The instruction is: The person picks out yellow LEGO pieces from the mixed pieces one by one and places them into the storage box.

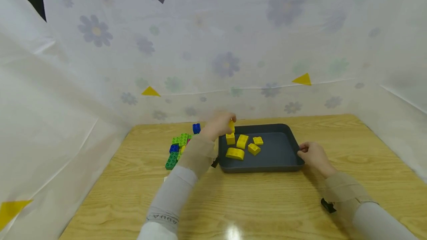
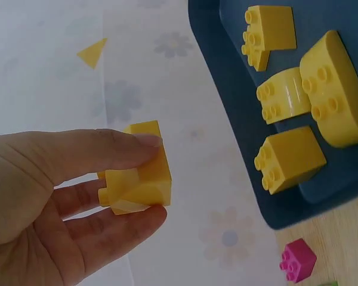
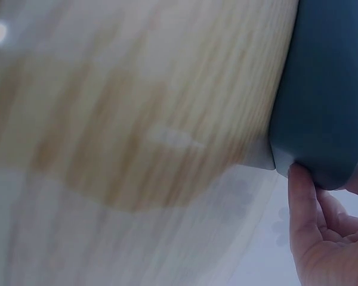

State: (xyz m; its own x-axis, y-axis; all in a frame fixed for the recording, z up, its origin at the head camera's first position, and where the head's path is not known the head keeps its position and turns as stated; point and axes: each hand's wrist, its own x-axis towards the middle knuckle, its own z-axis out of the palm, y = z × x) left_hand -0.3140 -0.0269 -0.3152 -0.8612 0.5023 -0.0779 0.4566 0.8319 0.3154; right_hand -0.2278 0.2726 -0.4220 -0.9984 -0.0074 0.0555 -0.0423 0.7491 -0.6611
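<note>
My left hand (image 1: 217,124) is over the left back part of a dark baking tray (image 1: 273,155). In the left wrist view, its thumb and fingers pinch a yellow toy building brick (image 2: 144,179), which is clear of the tray. Several other yellow bricks (image 1: 235,153) lie in the tray's left half, some rounded and some blocky. At the tray's right end, my right hand (image 1: 315,156) holds the rim. The right wrist view shows the thumb and fingertips on the corner of the tray wall (image 3: 322,89).
Left of the tray lies a cluster of loose bricks, partly behind my left forearm: dark green (image 1: 171,161), light green (image 1: 183,139) and blue (image 1: 196,128). A pink brick (image 2: 298,260) shows beside the tray. A patterned white sheet (image 1: 227,47) surrounds the wooden table (image 1: 260,206).
</note>
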